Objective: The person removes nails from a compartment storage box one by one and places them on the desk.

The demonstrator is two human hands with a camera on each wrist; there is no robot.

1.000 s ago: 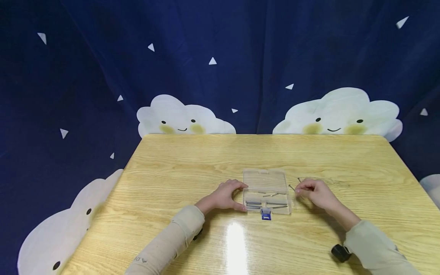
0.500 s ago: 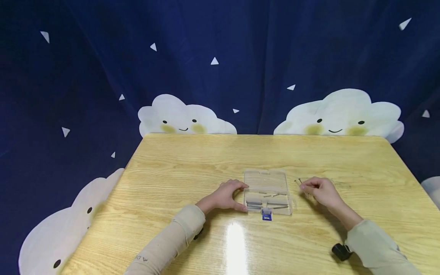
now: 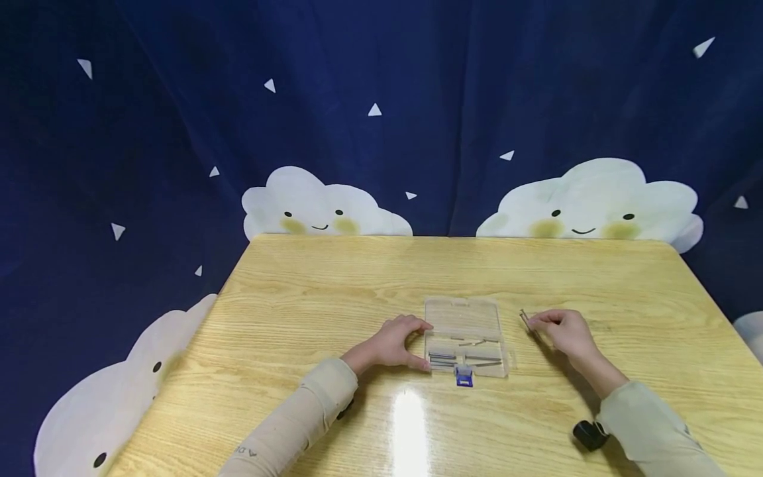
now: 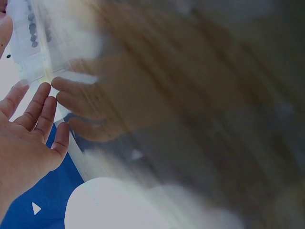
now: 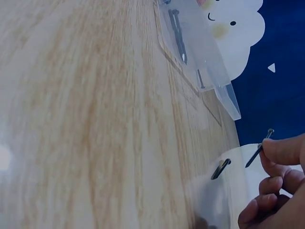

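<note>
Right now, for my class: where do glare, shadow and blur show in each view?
Head view: a bright glare streak on the table, lower middle, and shadow beneath the right hand; left wrist view: blurred, murky table mirroring the left hand; right wrist view: a white glare spot at the left edge, the held nail fairly crisp.

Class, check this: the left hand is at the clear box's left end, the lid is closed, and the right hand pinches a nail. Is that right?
No: the lid is open, folded back from the clear box, as the head view shows. The left hand is at its left end, and the right hand pinches a nail.
</note>
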